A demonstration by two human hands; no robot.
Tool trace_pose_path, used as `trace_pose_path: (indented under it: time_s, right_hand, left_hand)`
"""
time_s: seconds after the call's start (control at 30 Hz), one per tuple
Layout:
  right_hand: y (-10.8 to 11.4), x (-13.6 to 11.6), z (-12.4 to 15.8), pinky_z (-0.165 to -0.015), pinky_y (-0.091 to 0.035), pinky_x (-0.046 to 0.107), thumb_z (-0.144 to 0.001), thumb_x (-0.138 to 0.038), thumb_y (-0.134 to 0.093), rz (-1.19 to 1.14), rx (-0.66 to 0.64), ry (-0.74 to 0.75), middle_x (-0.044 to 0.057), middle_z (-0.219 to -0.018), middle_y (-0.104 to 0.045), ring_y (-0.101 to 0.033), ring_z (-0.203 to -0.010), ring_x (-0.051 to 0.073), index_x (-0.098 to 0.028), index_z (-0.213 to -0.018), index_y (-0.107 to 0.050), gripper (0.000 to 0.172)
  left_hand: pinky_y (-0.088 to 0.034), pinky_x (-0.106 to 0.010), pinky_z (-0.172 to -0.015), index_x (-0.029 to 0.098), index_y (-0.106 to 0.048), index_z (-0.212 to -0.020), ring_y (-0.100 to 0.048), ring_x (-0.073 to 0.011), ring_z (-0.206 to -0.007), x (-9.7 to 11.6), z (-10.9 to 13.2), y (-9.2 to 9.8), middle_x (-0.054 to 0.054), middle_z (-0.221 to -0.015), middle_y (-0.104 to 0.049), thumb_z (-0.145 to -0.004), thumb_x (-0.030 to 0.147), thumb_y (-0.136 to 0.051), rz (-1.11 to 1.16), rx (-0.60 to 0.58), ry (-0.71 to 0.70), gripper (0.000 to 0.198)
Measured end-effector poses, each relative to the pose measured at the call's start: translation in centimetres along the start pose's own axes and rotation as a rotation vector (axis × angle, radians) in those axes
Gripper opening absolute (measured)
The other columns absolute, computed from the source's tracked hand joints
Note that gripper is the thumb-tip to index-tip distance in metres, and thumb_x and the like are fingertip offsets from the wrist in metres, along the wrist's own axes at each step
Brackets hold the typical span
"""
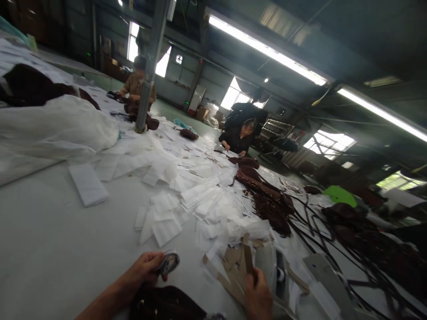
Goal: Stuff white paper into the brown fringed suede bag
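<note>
While the left hand (144, 268) curls near the bottom edge of the view, its fingers close around a small flat grey-rimmed piece (168, 262), which sticks out to the right of the fingertips above a dark brown bag (167, 303). The right hand (257, 294) pinches a narrow tan cardboard strip (247, 258) that rises upright from its fingertips, with more tan strips (230, 272) fanned just to its left. Both hands work over a pale table (56, 249) strewn with white sheets (187, 200). Dark brown straps (267, 200) lie farther out. Two other people (240, 135) sit at the far side.
</note>
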State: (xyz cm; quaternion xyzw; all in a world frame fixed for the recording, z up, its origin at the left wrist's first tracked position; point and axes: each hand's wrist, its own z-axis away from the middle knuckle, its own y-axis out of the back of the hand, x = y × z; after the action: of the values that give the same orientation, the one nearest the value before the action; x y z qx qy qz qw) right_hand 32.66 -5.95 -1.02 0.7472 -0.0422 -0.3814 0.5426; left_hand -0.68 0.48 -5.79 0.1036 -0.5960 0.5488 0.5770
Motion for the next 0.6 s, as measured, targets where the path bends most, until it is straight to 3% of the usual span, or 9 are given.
trace_pose_path:
  time_s: [0.13,0.27,0.33,0.4,0.5,0.6]
  right_hand:
    - [-1.3,-3.9,5.2,-0.071,-0.049,0.029,-0.085,-0.052,-0.039,-0.363,-0.144,0.085,0.005,-0.085,-0.070,-0.065,-0.081,0.022,-0.020,-0.098,-0.060,0.040]
    - [-4.0,-8.1,10.0,-0.051,-0.042,0.025,-0.078,-0.068,-0.049,-0.567,-0.432,0.161,0.000,-0.058,-0.059,-0.056,-0.056,0.015,-0.020,-0.065,-0.056,0.050]
    - [-5.3,-9.6,11.3,-0.041,-0.035,0.023,-0.074,-0.073,-0.051,-0.633,-0.575,0.100,-0.001,-0.053,-0.057,-0.050,-0.044,0.012,-0.019,-0.066,-0.057,0.055]
    - [-6.4,-10.4,12.0,-0.034,-0.028,0.021,-0.068,-0.078,-0.053,-0.715,-0.659,0.031,-0.003,-0.049,-0.055,-0.042,-0.034,0.009,-0.017,-0.082,-0.061,0.063]
    - [-7.8,-10.9,12.5,-0.031,-0.023,0.020,-0.063,-0.079,-0.056,-0.746,-0.605,0.019,-0.006,-0.043,-0.050,-0.035,-0.029,0.008,-0.013,-0.098,-0.062,0.075]
    - [-8.5,-10.8,13.0,-0.031,-0.024,0.021,-0.066,-0.076,-0.055,-0.712,-0.436,0.018,-0.005,-0.041,-0.050,-0.037,-0.030,0.009,-0.012,-0.091,-0.064,0.070]
  left_hand:
    - [-0.012,-0.020,-0.036,0.013,-0.056,-0.066,-0.017,-0.0003,-0.033,-0.2,0.0,-0.4,0.000,-0.054,-0.060,-0.071,0.068,-0.063,0.036,0.029,-0.017,0.056]
    - [-0.009,-0.021,-0.036,0.012,-0.057,-0.067,-0.018,-0.0004,-0.033,-0.2,0.3,-0.9,0.001,-0.054,-0.059,-0.070,0.069,-0.062,0.002,0.042,-0.078,0.057]
    - [-0.009,-0.021,-0.037,0.011,-0.059,-0.070,-0.018,-0.0009,-0.035,0.1,0.7,-1.2,0.001,-0.056,-0.059,-0.072,0.067,-0.062,-0.011,0.043,-0.120,0.056]
    - [-0.010,-0.021,-0.038,0.011,-0.060,-0.072,-0.019,-0.0014,-0.036,0.6,1.3,-1.6,0.002,-0.055,-0.057,-0.075,0.065,-0.061,-0.026,0.039,-0.164,0.054]
    - [-0.011,-0.022,-0.038,0.011,-0.060,-0.073,-0.022,-0.0021,-0.037,1.0,1.9,-1.9,0.002,-0.055,-0.057,-0.076,0.063,-0.061,-0.055,0.029,-0.215,0.051]
    - [-0.012,-0.022,-0.039,0.011,-0.061,-0.074,-0.027,-0.0029,-0.037,0.9,2.1,-2.0,0.000,-0.057,-0.061,-0.077,0.061,-0.061,-0.090,0.022,-0.248,0.050]
